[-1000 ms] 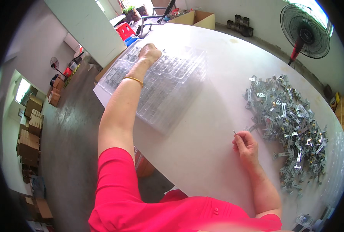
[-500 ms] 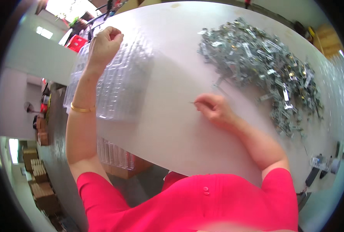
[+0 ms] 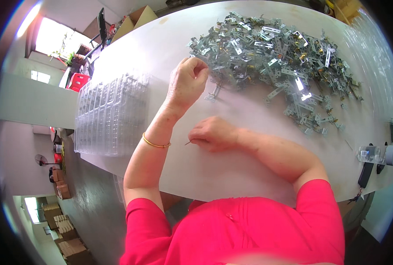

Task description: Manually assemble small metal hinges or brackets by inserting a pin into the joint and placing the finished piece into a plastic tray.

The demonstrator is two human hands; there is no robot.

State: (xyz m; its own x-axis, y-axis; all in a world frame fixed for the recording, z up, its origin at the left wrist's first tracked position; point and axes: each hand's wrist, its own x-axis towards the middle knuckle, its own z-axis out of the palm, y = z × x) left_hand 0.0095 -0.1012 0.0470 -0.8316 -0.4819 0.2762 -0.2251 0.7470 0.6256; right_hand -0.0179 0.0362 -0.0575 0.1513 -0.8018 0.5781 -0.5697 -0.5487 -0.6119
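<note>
At the left edge of a heap of small metal brackets (image 3: 267, 57), my left hand (image 3: 185, 84) is closed in a pinch. Whatever its fingertips hold, if anything, is too small to make out. One loose bracket (image 3: 213, 92) lies beside that hand, a little apart from the heap. Lower down, over the white table (image 3: 174, 172), my right hand (image 3: 216, 134) is closed around a thin pointed metal rod (image 3: 187, 143). Only the rod's tip sticks out to the left; the fingers hide the rest.
Stacked clear plastic trays (image 3: 110, 117) with compartments stand at the table's left edge. Clear plastic sheeting (image 3: 375, 62) lies along the right side. A clear bottle (image 3: 371, 154) and a black strap-like object (image 3: 365, 175) lie at the right. Cardboard boxes (image 3: 75, 249) stand on the floor at left.
My left hand has moved right, from above the trays to the heap's left edge. My right hand has shifted left and nearer to me, still holding the rod. The view has turned somewhat.
</note>
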